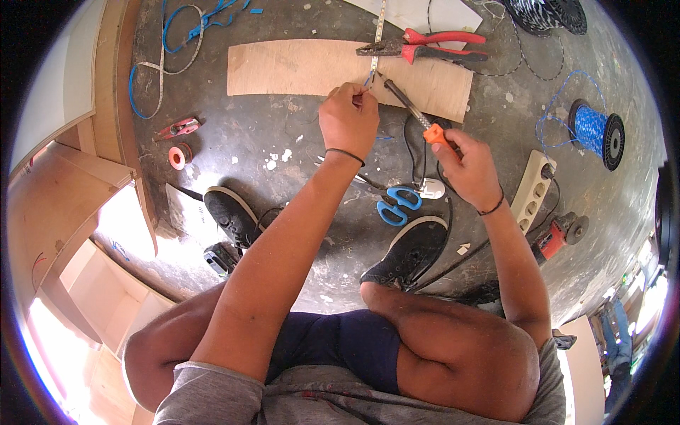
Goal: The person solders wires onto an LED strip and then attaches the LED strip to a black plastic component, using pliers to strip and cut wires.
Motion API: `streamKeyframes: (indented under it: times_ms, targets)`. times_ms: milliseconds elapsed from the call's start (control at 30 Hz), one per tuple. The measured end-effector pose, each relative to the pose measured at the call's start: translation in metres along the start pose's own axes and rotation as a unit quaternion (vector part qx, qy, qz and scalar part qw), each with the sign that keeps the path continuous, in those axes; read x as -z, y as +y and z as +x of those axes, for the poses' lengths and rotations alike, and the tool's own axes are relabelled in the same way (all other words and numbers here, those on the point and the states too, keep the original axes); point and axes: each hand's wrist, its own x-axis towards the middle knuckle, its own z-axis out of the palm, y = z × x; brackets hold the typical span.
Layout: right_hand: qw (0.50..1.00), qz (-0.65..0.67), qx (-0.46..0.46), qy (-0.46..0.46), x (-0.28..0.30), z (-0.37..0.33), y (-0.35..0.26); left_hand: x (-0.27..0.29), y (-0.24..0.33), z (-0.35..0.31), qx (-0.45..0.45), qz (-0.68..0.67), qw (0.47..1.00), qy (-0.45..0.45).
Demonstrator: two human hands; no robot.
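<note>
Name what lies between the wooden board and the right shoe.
In the head view, the blue-handled scissors, a white plastic piece and dark cable lie there.

Head view: taken from the person's head, through a fisheye lens.
Facing: steeply downward, the shorts [340, 348] being caught low, the plywood strip [297, 67] near the top.
Nearness: the thighs [453, 336] are seen close, the left hand [347, 120] and right hand [473, 170] farther off.

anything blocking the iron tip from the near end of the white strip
Nothing visible stands between them: the soldering iron in the right hand has its tip close beside the white strip. Pliers cross the strip just beyond; the left hand is on the near side.
</note>
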Motion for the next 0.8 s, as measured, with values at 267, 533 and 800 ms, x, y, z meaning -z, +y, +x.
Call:
streamKeyframes:
  times_ms: [267,533,800]
  targets:
    - [1.000,0.008,-0.005,-0.002,-0.0001,-0.0001,0.0015,-0.0003,0.0017,-0.0007,0.004,-0.001,1.000,0.002]
    - [1.000,0.025,-0.010,0.010,0.0009,-0.0004,0.0001,0.0015,-0.0019,-0.0001,0.002,0.003,1.000,0.000]
    - [0.999,0.032,-0.011,0.026,0.0051,-0.0039,0.0023,0.0004,0.0022,-0.0002,0.006,-0.007,1.000,0.000]
